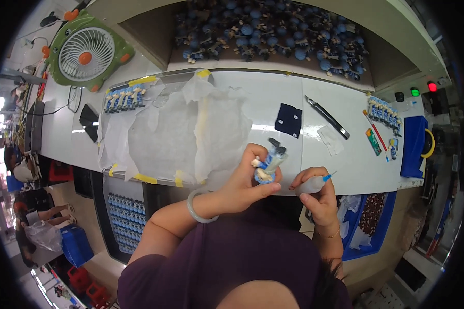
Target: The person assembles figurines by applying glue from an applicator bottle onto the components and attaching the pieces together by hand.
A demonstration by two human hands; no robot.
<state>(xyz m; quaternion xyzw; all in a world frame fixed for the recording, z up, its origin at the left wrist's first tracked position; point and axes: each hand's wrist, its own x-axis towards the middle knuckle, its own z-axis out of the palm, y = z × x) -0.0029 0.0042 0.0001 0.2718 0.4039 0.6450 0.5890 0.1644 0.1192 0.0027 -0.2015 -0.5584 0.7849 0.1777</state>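
My left hand (237, 188) is closed around a small figurine (266, 168) with a blue cap, pale limbs and blue clothes. The figurine's black feet point away from me and its head lies toward my thumb. To its right, my right hand (320, 205) grips a translucent squeeze bottle (311, 185) with a blue-based needle tip that points up and to the right, away from the figurine. Both hands are held over the near edge of the white table (273, 139). A dark blue cloth piece (288, 120) with small pale marks lies just beyond them.
Paper sheets (165, 131) are taped down at left, near a row of figurines (125, 98) and a green fan (85, 54). A utility knife (327, 117), lighter (373, 141) and blue bin (414, 147) lie rightward. A shelf (273, 67) behind holds piled figurines; a filled tray (126, 221) sits below left.
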